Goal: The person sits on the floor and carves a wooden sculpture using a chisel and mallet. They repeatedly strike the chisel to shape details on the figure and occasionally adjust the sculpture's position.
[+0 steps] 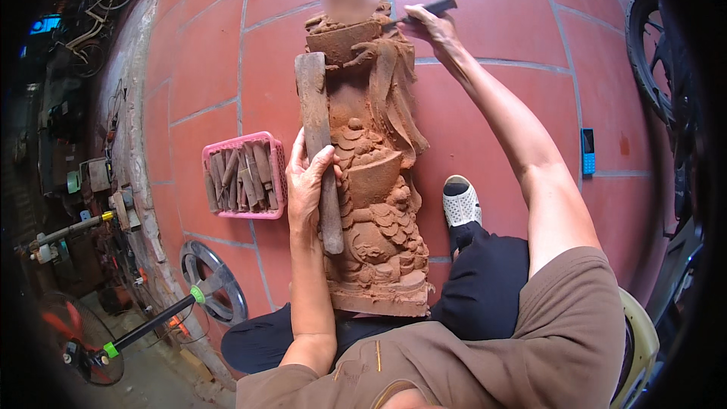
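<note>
Carved wooden statue [375,174] lies lengthwise, head end away. Left hand [307,182] wraps mallet [318,144]; right hand [432,26] pinches chisel [433,7]. Pink basket [244,176] holds wooden-handled chisels [241,178].

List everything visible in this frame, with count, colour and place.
Carved wooden statue: one, reddish-brown, lying on the lap, centre.
Wooden mallet: one, brown, along the statue's left side.
Chisel: one, dark, at the statue's top.
Basket: one, pink, holding wooden-handled tools, left on the floor.
Tiled floor: red.
Phone: one, blue, right on the floor.
Shoe: one, white.
Left hand: grips the mallet.
Right hand: holds the chisel.
</note>
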{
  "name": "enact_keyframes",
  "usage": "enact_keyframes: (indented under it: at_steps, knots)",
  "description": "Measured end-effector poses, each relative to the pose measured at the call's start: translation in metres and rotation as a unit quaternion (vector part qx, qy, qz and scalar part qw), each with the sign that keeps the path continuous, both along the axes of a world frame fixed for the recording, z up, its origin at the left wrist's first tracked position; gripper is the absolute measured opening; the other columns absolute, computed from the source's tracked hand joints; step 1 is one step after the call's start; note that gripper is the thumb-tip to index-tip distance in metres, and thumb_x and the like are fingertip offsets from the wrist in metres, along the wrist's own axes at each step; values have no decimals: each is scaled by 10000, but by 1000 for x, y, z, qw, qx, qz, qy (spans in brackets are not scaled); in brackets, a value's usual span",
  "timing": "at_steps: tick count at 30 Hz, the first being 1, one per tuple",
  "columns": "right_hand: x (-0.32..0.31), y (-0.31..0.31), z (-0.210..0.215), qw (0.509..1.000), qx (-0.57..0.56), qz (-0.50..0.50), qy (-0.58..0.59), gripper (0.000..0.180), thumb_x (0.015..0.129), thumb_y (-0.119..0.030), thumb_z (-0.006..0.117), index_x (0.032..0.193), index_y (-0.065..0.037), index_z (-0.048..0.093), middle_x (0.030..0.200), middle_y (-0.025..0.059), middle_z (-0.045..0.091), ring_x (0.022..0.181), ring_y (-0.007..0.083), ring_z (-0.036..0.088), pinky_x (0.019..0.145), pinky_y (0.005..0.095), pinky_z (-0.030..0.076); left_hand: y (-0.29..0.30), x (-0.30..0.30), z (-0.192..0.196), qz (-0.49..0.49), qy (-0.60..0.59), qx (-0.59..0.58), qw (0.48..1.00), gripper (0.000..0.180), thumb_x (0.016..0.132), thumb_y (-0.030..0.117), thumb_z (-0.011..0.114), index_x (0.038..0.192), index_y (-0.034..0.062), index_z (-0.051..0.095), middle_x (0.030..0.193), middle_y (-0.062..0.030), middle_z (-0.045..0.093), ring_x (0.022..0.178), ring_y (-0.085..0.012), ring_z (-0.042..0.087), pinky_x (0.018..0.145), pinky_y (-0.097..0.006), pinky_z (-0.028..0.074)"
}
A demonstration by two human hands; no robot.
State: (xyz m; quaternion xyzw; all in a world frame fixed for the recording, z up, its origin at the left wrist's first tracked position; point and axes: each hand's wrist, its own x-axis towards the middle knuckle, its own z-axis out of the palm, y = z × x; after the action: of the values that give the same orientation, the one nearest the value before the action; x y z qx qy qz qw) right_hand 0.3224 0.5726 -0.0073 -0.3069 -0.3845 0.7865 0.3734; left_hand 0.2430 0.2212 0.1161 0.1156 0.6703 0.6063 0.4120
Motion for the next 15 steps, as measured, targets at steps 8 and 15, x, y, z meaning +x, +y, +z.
enact_keyframes:
  at_steps: [8,15]
  knots:
    - [-13,9,-19,997,17,68,31,331,828,-255,793,1001,4,679,903,138,722,744,213,734,749,321,633,5,6,7,-7,3,-7,1000,571,933,140,683,1439,55,433,802,-42,648,616,-90,623,513,-218,518]
    - [31,31,-50,987,8,-73,-140,206,830,-183,773,906,-20,672,836,114,712,644,181,715,618,291,632,5,8,6,-10,11,0,1000,607,934,118,674,1465,34,393,810,-45,644,623,-98,621,517,-218,511]
